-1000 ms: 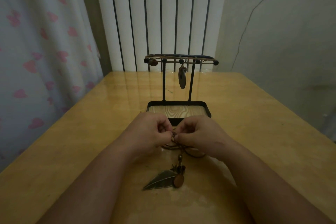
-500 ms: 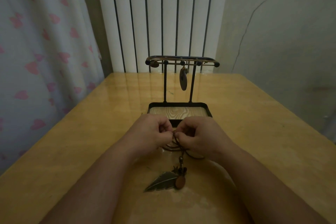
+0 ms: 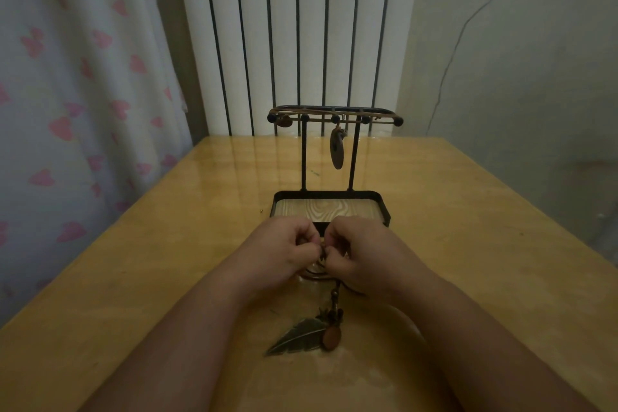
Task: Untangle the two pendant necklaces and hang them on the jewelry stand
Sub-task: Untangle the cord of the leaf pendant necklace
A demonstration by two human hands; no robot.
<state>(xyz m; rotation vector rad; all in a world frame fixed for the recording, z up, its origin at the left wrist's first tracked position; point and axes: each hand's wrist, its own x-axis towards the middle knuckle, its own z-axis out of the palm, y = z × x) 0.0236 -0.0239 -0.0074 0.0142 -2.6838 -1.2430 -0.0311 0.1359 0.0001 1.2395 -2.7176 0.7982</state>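
Fingers [image 3: 312,249] on cord [image 3: 316,269], pendant [image 3: 297,338] nearward

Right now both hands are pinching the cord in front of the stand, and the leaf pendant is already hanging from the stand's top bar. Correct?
Not quite. The head view shows the leaf pendant lying flat on the table, near the person. Both hands, left hand and right hand, do pinch the cord in front of the stand.
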